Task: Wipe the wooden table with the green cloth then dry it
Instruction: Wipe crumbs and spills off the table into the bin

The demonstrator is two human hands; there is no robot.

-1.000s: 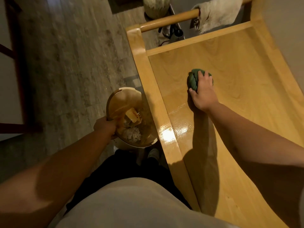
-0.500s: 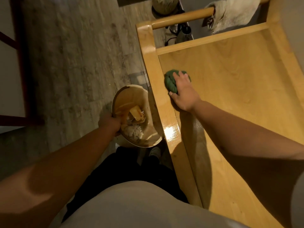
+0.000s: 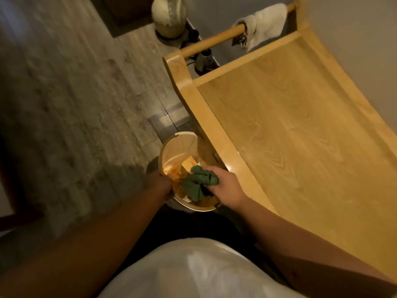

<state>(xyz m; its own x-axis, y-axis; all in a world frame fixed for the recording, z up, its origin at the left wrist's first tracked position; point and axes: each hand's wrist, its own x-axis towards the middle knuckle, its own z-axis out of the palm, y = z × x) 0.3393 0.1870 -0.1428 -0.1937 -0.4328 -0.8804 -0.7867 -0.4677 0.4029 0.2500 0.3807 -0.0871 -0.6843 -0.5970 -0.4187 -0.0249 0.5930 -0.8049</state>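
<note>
Your right hand is closed around the bunched green cloth, holding it over the open mouth of the small wooden wastebasket that stands on the floor just beside the tabletop's raised edge. A loose tail of the cloth hangs down into the basket, close to the scraps inside, among them a yellow packet. Your left hand is clamped on the basket's near rim, steadying it.

The risk here is the cloth picking up what it is meant to shed. If the hanging tail touches the rubbish, crumbs or grease could go back onto the tabletop on the next pass. If your grip loosens, the cloth could drop in altogether.

A shake that is too wide would throw debris or drops past the rim onto the plank floor, which already shows a wet patch by the table corner.

The tabletop carries faint wet streaks near its edge, so it looks wiped but not dried. The pale towel draped on the wooden rail at the far end is well apart from both hands.
</note>
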